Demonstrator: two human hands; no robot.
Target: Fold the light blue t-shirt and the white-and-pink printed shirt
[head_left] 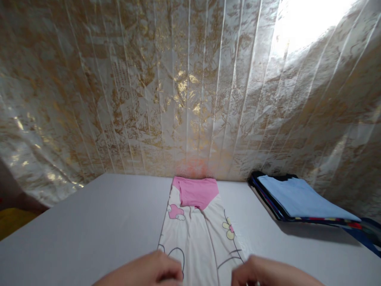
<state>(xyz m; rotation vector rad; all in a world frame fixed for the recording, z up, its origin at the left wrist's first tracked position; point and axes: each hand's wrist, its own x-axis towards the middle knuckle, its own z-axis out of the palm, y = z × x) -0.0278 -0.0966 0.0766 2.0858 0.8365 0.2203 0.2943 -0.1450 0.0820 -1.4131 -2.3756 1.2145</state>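
A white garment with a pink upper part [198,193] lies lengthwise on the white table, its top end towards the wall. Its sides look folded in, and cartoon prints show on it: a winged pink heart, a yellow flower and black outlines. My left hand [145,270] is at the garment's left side by the bottom of the view, fingers curled. At the right side, my right hand [268,272] has its fingers bent in over the cloth's edge. Both hands are blurred and cut off by the frame, so what lies in the fingers is hidden, as is the garment's lower end.
A stack of folded clothes, light blue [306,198] on top, sits on the right of the white table [119,214], with a dark blue strap trailing off it. Shiny gold and silver sheeting [143,87] hangs behind. Part of another person's arm [18,196] shows at far left.
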